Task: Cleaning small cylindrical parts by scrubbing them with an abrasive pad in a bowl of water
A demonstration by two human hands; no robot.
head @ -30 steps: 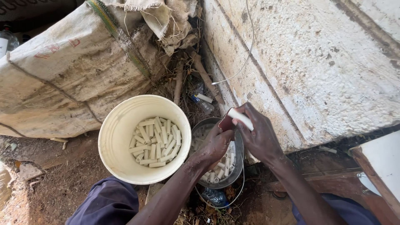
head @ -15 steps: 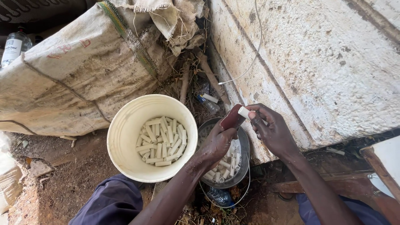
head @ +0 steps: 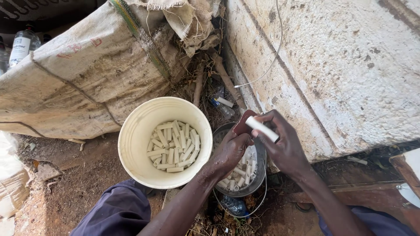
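Standing at the right: a rough, whitewashed wall (head: 350, 65), stained and pitted, with a thin white wire (head: 273, 57) trailing down its face. Leaning against it at upper left: a bulging, dirty woven sack (head: 83, 83), torn cloth (head: 183, 17) hanging over its top edge. Lying below: bare reddish-brown dirt ground (head: 65, 192), littered with dry sticks (head: 225, 78), scraps and a crushed plastic bottle (head: 221, 107). Showing at far left: a clear bottle (head: 24, 43). Falling evenly throughout: soft daylight.
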